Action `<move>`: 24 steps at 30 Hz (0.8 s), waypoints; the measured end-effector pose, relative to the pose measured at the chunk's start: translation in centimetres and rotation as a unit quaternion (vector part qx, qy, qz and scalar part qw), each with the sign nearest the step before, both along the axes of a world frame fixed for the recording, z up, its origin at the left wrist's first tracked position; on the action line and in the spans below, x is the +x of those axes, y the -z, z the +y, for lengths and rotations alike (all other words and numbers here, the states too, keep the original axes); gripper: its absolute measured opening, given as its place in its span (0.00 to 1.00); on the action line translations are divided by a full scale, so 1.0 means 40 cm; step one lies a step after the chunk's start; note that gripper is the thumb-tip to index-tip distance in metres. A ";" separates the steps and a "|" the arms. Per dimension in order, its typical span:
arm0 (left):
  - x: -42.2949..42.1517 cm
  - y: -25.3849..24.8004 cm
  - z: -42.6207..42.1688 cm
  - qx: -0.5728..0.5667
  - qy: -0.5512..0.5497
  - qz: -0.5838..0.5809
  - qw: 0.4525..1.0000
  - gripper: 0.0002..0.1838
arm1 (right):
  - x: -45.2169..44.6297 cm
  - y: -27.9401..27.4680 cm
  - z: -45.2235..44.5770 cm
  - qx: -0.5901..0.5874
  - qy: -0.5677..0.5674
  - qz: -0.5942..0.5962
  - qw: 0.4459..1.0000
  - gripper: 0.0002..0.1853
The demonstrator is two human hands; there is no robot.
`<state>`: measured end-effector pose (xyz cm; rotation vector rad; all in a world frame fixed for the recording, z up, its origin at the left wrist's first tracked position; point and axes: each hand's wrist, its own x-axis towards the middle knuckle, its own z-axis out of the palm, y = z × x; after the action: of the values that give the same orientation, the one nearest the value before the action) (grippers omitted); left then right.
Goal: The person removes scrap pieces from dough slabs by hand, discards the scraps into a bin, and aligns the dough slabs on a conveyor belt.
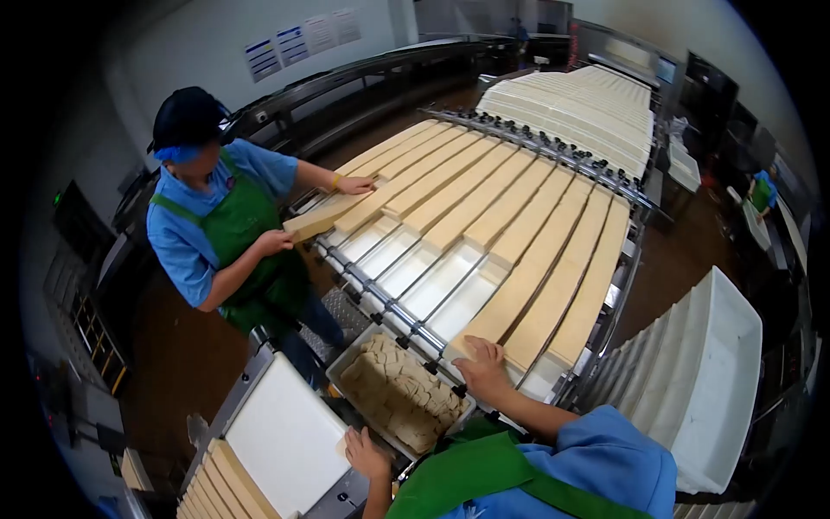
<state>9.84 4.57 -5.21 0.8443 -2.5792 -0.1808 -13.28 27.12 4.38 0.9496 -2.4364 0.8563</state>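
Note:
My right hand grips the near end of a long tan dough-like strip, its fingers curled over the end. That strip lies lengthwise on a rack of metal rods, among several like strips. Lower down, my left hand rests at the right edge of a white board, fingers apart. A small pale patch shows beside its fingertips; I cannot make out what it is. Between my hands and the rack's front bar sits a tub of broken tan pieces.
Across the rack's left corner, a co-worker in a green apron holds another tan strip with both hands. More strips lie at lower left. Stacked white trays stand on my right. A roller bar crosses the far end.

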 end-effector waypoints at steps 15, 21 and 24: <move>0.004 0.030 -0.017 -0.006 -0.002 -0.025 1.000 0.19 | -0.006 0.036 -0.010 -0.042 0.015 0.003 0.999 0.06; -0.003 0.007 -0.007 -0.002 -0.007 -0.042 0.999 0.18 | -0.008 0.028 -0.010 -0.024 0.015 -0.001 1.000 0.07; 0.000 0.005 -0.013 0.011 0.007 -0.030 0.999 0.17 | -0.007 0.032 -0.012 -0.015 0.024 0.016 0.999 0.06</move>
<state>9.86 4.06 -5.39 0.8531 -2.6442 -0.1903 -13.57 26.65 3.08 0.8830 -2.4027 0.8530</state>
